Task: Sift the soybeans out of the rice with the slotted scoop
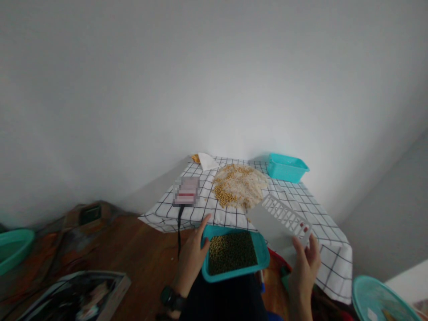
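Fingers (203, 224) of the left hand (194, 249) curl over the left rim of the tray (234, 276), thumb hidden, so the grip sits on one side only. The tray lies at the near edge of the cloth (301, 200), over the lap, full of beans (232, 252). Right hand (306, 263) fingers (298, 246) pinch the near end of the white basket (284, 216), which slants up over the cloth just right of the tray.

Held from one side, the tray may tip right and spill beans onto the lap or floor. The basket's low end could knock the tray's rim. Its far end hangs close to the pile (239, 185) and might scatter it. The far tray (286, 167) stands well apart.
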A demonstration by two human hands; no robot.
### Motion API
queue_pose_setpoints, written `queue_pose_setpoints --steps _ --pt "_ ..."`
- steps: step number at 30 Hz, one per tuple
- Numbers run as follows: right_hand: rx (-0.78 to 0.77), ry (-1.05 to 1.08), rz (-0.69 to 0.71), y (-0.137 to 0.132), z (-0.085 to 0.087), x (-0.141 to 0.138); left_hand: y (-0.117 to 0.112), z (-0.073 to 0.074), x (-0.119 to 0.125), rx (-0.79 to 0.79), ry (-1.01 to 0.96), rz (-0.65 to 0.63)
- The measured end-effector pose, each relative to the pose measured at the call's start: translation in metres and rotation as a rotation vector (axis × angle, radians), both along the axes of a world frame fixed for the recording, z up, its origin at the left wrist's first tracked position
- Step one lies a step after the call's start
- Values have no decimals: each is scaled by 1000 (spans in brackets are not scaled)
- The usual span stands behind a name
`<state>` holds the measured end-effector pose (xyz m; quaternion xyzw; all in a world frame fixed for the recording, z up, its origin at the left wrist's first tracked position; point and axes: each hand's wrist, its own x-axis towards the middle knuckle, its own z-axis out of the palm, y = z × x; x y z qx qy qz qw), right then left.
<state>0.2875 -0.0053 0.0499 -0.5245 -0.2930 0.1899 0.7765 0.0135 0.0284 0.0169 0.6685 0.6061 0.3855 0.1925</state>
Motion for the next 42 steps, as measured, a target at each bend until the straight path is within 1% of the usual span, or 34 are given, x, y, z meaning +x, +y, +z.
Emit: queue_pose_setpoints --steps 3,5,6,9,10,11,12,14,16,18,22,24,26,28,30,32,36,38,40,42 --pt "-71 52 63 -2 4 3 0 0 0 -8 1 -1" --pt "-67 88 63 -5 10 6 0 0 0 -8 11 14" --pt "-34 98 34 -8 14 7 0 -1 1 -11 18 21" --pt "109 83 -114 -15 25 10 0 -1 1 -26 32 22" --pt "133 62 -143 -18 28 9 0 0 1 -24 29 17" --pt "129 33 -145 -19 30 8 0 0 1 -19 23 12" --pt "101 0 -116 -20 31 6 -1 1 1 -15 17 9" --pt "14 -47 -26 -21 31 1 -1 3 2 -19 10 7" --pt "-42 -57 21 -21 30 -4 -2 5 2 -31 9 6" --pt "-38 -45 -9 -20 31 -7 -3 6 2 -37 5 7" --pt "36 -63 -119 -22 36 -10 -4 8 3 -44 2 23" --pt "-11 -135 -94 -24 36 -11 -4 8 3 -42 0 29" --pt "-89 -200 -23 -25 34 -10 -4 7 3 -26 -4 32" --pt "-107 -200 9 -24 29 -9 -4 7 3 -8 -5 26" --pt "-83 -175 -2 -22 26 -8 -4 7 3 -4 -5 22" --pt "-67 -174 -31 -21 26 -8 -4 7 3 -12 -5 23" --pt "45 -161 -158 -24 36 -14 -4 7 3 -28 -6 22" --pt "71 -165 -173 -25 40 -16 -4 7 3 -34 5 27" --pt "10 -189 -149 -24 40 -16 -4 6 2 -37 14 26" --pt "-56 -197 -132 -22 36 -13 -4 5 2 -22 10 16"
